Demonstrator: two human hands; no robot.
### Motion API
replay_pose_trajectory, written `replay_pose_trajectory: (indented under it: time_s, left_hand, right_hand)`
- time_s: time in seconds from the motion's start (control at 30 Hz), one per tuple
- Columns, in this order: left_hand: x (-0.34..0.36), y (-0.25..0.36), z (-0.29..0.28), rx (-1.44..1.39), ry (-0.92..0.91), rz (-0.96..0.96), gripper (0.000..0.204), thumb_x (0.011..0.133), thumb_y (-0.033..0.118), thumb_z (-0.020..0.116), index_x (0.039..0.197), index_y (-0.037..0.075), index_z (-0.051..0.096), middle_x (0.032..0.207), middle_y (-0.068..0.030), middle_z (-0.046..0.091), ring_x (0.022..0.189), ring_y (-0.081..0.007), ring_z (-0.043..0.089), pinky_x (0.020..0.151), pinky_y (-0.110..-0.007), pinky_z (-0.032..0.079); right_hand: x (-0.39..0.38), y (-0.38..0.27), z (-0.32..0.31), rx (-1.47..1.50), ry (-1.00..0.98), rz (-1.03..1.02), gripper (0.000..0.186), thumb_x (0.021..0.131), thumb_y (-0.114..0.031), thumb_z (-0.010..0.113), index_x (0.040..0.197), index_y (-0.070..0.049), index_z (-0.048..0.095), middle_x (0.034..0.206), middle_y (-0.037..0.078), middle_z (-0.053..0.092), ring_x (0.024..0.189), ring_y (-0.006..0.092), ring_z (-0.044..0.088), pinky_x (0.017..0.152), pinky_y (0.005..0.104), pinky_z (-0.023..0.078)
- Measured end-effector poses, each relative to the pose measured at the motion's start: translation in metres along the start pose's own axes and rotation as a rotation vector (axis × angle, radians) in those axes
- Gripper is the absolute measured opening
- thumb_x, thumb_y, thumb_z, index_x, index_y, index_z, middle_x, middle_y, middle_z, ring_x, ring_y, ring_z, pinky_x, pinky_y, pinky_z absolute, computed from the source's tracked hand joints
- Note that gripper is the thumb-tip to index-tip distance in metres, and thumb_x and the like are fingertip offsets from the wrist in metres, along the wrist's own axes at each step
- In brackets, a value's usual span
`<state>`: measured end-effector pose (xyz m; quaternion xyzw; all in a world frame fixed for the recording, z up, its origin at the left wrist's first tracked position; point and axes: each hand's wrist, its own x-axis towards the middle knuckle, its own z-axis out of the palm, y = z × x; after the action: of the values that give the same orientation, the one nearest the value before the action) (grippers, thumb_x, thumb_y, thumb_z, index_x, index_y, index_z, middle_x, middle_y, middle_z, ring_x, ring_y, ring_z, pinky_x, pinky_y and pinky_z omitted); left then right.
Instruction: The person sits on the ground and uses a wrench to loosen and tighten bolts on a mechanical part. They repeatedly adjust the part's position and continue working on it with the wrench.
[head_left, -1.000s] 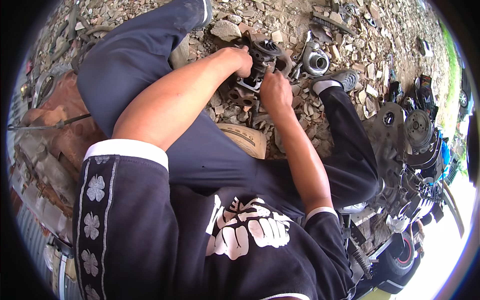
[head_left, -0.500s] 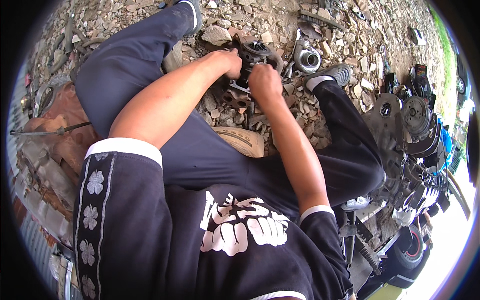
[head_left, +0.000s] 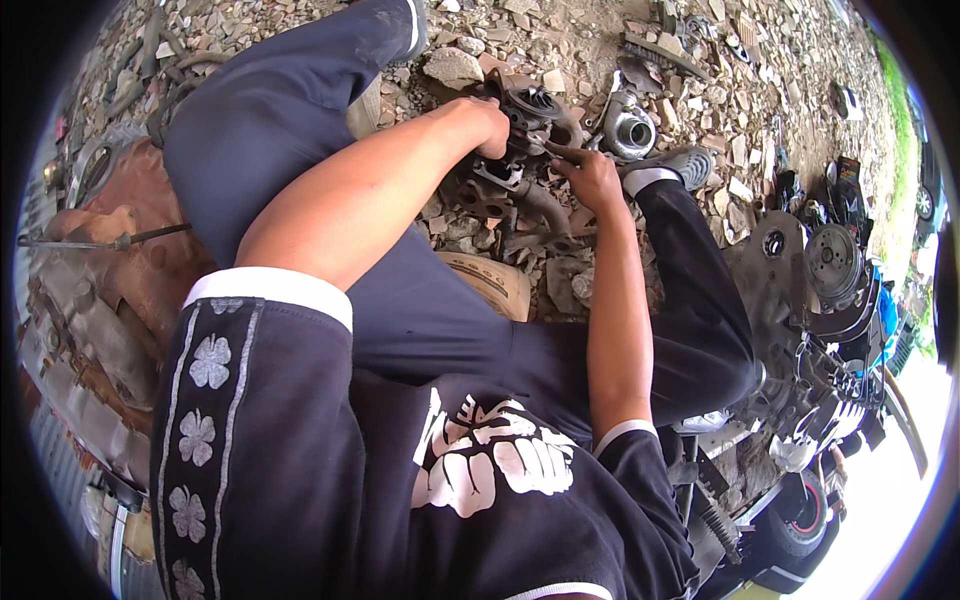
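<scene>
Here, brown stony ground [head_left: 575,40] lies beneath a rusty cast-metal assembly [head_left: 522,150]; right of it sits a silver snail-shaped metal housing [head_left: 630,128]. The half-curled left hand [head_left: 486,128] meets the assembly's left, the partly extended right hand [head_left: 592,182] its right; whether either grips, I cannot tell.

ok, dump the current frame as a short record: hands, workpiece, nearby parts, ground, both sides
left hand: at the left of the turbocharger assembly; grip hidden
right hand: at its right, index finger extended toward it
workpiece: dark turbocharger assembly, finned wheel exposed on top
nearby part: silver snail-shaped turbo housing, right of the assembly, beside the shoe
ground: loose stones
left side: rust-coloured casting
right side: engine parts, including a round pulley
</scene>
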<state>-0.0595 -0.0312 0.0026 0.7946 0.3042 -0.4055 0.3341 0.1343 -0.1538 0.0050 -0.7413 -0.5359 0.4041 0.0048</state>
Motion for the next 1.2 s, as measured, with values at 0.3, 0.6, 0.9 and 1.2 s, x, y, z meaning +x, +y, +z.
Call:
replay_pose_trajectory:
  time_s: [0.3, 0.6, 0.9, 1.2]
  left_hand:
    - [-0.008, 0.004, -0.006, -0.009, 0.019, 0.020, 0.046, 0.085, 0.022, 0.058, 0.128, 0.009, 0.067, 0.159, -0.0282, 0.025, 0.132, -0.0356, 0.052, 0.108, -0.043, 0.044]
    - [0.010, -0.001, 0.001, -0.009, -0.072, -0.015, 0.065, 0.085, 0.029, 0.063, 0.144, 0.004, 0.051, 0.162, -0.0201, 0.026, 0.141, -0.0335, 0.043, 0.113, -0.041, 0.040]
    - [0.001, 0.000, -0.001, -0.003, 0.004, 0.032, 0.048, 0.083, 0.022, 0.059, 0.126, 0.003, 0.067, 0.156, -0.0313, 0.029, 0.133, -0.0350, 0.052, 0.109, -0.042, 0.044]
    - [-0.002, 0.001, -0.004, 0.028, -0.061, 0.009, 0.058, 0.084, 0.025, 0.060, 0.137, 0.001, 0.057, 0.160, -0.0265, 0.023, 0.135, -0.0349, 0.050, 0.110, -0.040, 0.043]
  right_hand:
    - [-0.027, -0.084, 0.014, -0.110, 0.208, 0.119, 0.026, 0.083, -0.010, 0.053, 0.088, 0.007, 0.073, 0.089, 0.032, 0.069, 0.091, 0.0487, 0.068, 0.085, 0.0526, 0.055]
    - [-0.035, -0.067, 0.029, 0.107, 0.261, 0.072, 0.032, 0.090, -0.014, 0.058, 0.116, -0.005, 0.072, 0.095, 0.032, 0.068, 0.095, 0.0458, 0.068, 0.089, 0.0484, 0.052]
    - [-0.022, -0.059, 0.038, 0.075, 0.251, 0.099, 0.030, 0.091, -0.015, 0.058, 0.116, -0.006, 0.073, 0.095, 0.031, 0.069, 0.094, 0.0448, 0.068, 0.087, 0.0481, 0.053]
    - [-0.016, -0.075, 0.098, 0.033, 0.281, 0.117, 0.066, 0.081, -0.001, 0.061, 0.141, 0.015, 0.039, 0.108, 0.041, 0.058, 0.112, 0.0525, 0.058, 0.095, 0.0490, 0.049]
